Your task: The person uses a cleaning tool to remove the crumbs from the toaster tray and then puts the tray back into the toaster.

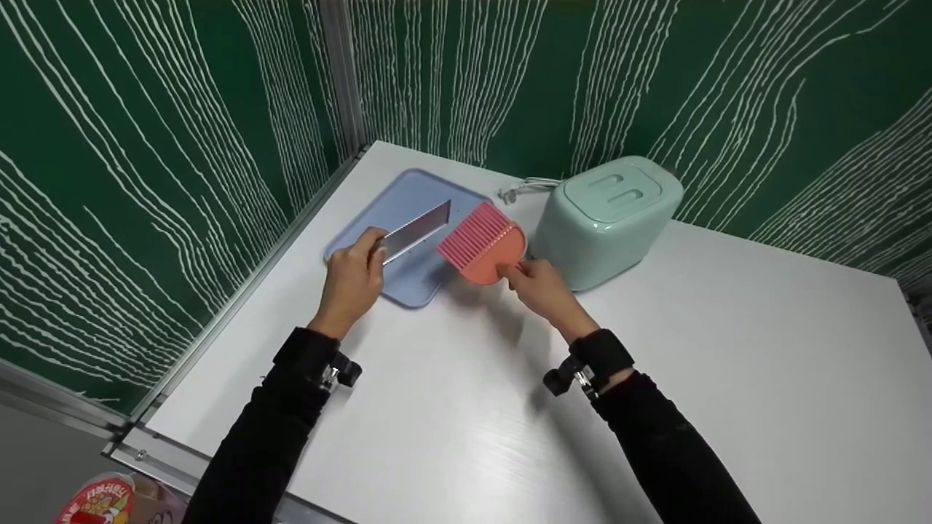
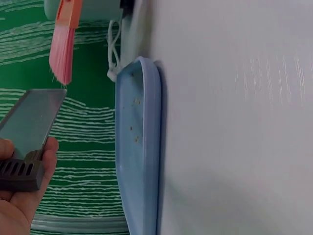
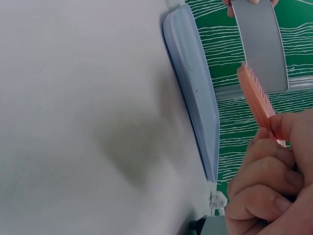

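Note:
My left hand [image 1: 352, 278] holds a small flat grey dustpan [image 1: 419, 230] by its dark slotted handle [image 2: 20, 175]. The pan is raised over a light-blue tray [image 1: 405, 191], tilted so it looks thin in the head view. Pinched between the thumb and fingers of my right hand [image 1: 540, 290] is an orange hand brush [image 1: 496, 260] with pink bristles [image 1: 475, 234]. Its bristles point toward the pan, near the pan's far end, above the tray's right side. Small crumbs [image 2: 136, 138] lie scattered on the tray.
A mint-green toaster [image 1: 611, 218] stands right of the tray, close to my right hand. Its white cord and plug [image 1: 508, 195] lie behind. Green walls [image 1: 510, 87] with white lines border the white table [image 1: 437, 407]. A red-lidded cup [image 1: 98, 498] sits below the table's left corner.

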Tool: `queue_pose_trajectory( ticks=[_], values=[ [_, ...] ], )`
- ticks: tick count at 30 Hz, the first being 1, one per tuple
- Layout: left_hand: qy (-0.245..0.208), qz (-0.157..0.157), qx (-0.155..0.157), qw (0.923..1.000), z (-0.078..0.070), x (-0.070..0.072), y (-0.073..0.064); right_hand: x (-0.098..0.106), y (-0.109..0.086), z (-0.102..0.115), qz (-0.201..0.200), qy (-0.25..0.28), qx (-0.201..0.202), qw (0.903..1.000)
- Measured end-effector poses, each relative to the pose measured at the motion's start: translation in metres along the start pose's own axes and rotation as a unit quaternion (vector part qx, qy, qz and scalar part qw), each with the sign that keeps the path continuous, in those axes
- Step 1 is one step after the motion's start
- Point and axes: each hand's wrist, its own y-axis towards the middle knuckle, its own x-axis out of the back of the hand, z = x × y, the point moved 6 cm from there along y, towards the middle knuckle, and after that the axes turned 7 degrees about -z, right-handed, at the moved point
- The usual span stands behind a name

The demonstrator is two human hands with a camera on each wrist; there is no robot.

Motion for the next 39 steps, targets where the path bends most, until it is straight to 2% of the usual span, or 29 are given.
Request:
queue_pose_trajectory(
  ticks=[3, 8, 15, 18, 21, 29, 39],
  values=[
    [-0.009, 0.004, 0.015, 0.9998, 0.001, -0.001, 0.0, 0.001, -0.001, 0.001, 0.001, -0.003, 0.008, 1.0],
    [-0.009, 0.01, 0.033, 0.9994, 0.001, -0.002, 0.0, -0.003, -0.006, 0.009, 0.026, -0.028, 0.041, 0.9984],
    [0.004, 0.019, 0.02, 0.9996, -0.001, -0.005, -0.004, -0.029, -0.021, 0.028, 0.098, -0.073, 0.099, 0.9875],
    [0.007, 0.028, 0.011, 0.9995, -0.003, -0.007, -0.006, -0.037, -0.023, 0.033, 0.106, -0.081, 0.105, 0.9855],
    [0.01, 0.034, 0.0, 0.9994, -0.005, -0.007, -0.007, -0.039, -0.022, 0.035, 0.093, -0.08, 0.1, 0.9874],
    [0.01, 0.022, -0.021, 0.9995, -0.005, -0.002, -0.007, -0.029, -0.015, 0.026, 0.046, -0.047, 0.07, 0.9953],
    [0.002, 0.032, -0.041, 0.9986, -0.005, 0.003, -0.011, -0.026, -0.007, 0.004, 0.041, -0.006, -0.003, 0.9991]
  ],
)
